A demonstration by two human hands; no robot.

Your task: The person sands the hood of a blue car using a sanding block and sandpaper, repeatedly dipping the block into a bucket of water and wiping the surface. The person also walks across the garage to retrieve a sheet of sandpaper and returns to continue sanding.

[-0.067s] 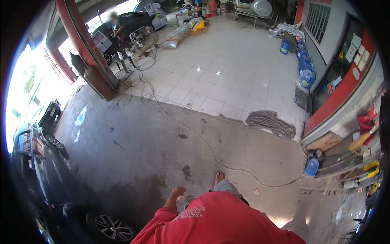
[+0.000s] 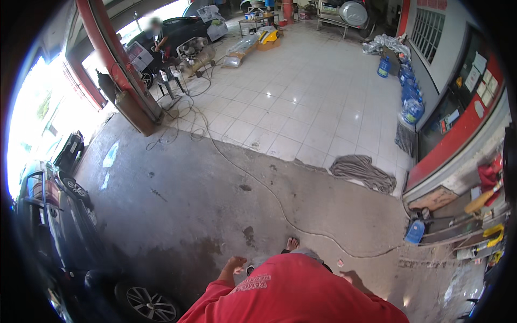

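Observation:
My left hand (image 2: 235, 264) hangs beside the red shirt (image 2: 293, 285), over the damp concrete floor. Its fingers are partly spread, and nothing shows in them. On the other side my right hand (image 2: 352, 278) comes out just past the shirt, small and dim; how its fingers are held is unclear. Neither hand touches any object that I can see. Below me one foot (image 2: 292, 244) shows on the concrete, near a long thin hose (image 2: 283, 207) that runs across the floor.
A dark car (image 2: 70, 231) stands at left. White tiles (image 2: 301, 107) begin ahead, with a grey rope pile (image 2: 363, 171) at their edge. Blue water jugs (image 2: 410, 97) line the right wall near a blue dustpan (image 2: 415, 232). A person (image 2: 157, 40) is beyond the red post (image 2: 110, 54).
My right hand has come into sight beside the shirt. My left hand sits slightly lower in the picture. The view has shifted a little, and the foot appears lower.

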